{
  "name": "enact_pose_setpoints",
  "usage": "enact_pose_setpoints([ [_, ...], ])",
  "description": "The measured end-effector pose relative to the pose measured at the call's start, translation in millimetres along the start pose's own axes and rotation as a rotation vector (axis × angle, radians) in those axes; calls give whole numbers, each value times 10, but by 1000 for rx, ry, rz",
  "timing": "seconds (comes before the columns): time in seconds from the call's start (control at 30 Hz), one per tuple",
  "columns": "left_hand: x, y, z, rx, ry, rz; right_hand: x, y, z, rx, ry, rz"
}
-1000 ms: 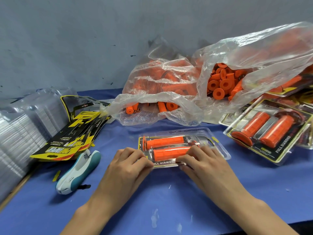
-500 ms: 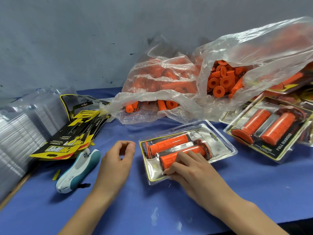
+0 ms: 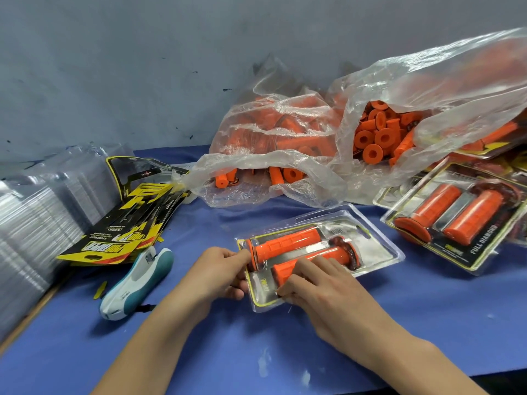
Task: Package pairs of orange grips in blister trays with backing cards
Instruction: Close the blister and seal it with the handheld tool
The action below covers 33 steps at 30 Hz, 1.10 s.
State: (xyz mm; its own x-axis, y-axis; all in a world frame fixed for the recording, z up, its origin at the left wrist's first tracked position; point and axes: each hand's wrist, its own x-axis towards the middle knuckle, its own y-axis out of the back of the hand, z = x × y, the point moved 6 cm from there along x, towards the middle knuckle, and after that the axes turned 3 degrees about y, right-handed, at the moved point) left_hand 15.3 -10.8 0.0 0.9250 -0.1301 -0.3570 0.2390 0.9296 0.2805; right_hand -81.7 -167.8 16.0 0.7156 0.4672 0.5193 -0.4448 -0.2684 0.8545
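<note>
A blister tray (image 3: 368,246) holding two orange grips (image 3: 288,244) is lying angled on the blue table (image 3: 399,323), near the centre. The left hand (image 3: 219,270) is pinching the tray's left edge with curled fingers; the right hand (image 3: 319,289) is pressing down on the nearer grip with fairly straight fingers. A finished pack (image 3: 456,220) is lying well to the right, backing cards (image 3: 128,223) and a stapler (image 3: 137,283) to the left.

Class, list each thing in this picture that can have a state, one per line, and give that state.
Blister pack: holds two orange grips, lies flat.
Left hand: pinches the pack's left edge.
Right hand: fingers rest on the pack.
Stapler: lying unused.
Near bag: open.
Far bag: open, full of grips.
Finished pack: filled.
</note>
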Motion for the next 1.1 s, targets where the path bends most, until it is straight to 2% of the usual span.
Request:
enact_pose_setpoints([
  [0.2, -59, -156, -71, -131, 21, -85, 66, 67, -195, -45, 48, 72],
  [0.3, -112, -187, -61, -167, -33, -116, 68, 91, -151, -57, 18, 105],
  [0.37, -143, -43, -1, 5, -230, -22, 49, 97, -120, -53, 0, 122],
  [0.43, -234, 130, 113, 486, -587, 182, 29, 101, -108, -55, -3, 146],
  [0.47, -293, 134, 132, 692, -736, 215, 20, 103, -106, -54, 0, 155],
  [0.53, -352, 70, 116, 868, -915, 168, 4, 102, -111, -40, 14, 157],
  [0.73, -432, -41, 214, 983, -1149, 253, -18, 120, -103, -2, 40, 129],
  [0.83, -464, -64, 242, 1020, -1259, 280, -19, 127, -122, -39, -9, 106],
  [0.97, -482, -127, 241, 1072, -1301, 294, -28, 119, -218, -124, -123, 146],
  [1.1, -553, -180, 215, 1006, -1312, 280, -47, 144, -274, -212, -217, 252],
])
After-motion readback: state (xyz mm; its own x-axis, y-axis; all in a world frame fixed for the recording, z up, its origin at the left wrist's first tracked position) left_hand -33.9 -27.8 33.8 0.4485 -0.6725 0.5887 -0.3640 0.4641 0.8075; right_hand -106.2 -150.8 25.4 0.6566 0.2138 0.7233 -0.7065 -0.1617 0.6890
